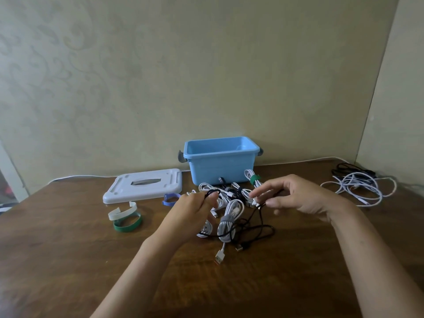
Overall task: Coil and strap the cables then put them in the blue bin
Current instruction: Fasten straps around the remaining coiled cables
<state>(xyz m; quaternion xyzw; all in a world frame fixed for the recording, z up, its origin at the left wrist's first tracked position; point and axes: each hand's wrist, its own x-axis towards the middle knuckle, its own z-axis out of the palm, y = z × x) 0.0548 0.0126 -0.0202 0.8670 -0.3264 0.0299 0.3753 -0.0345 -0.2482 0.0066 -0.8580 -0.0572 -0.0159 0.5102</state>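
Nearest the lens, two bare forearms reach over the brown tabletop (68, 260); at the left lie a white strap (121, 212) and a green strap (127, 224), with a white lid (144, 185) behind and a blue strap (169, 199) beside it. Left hand (195, 208) pinches a loop of the black cable (257, 228), whose slack trails over strapped white coils (227, 222), while the right hand (296, 195) pinches the same cable near its fingertips. Behind them the blue bin (220, 161) stands open by the wall, a green-strapped coil (253, 179) just before it, and loose cables (358, 187) lie tangled far right.
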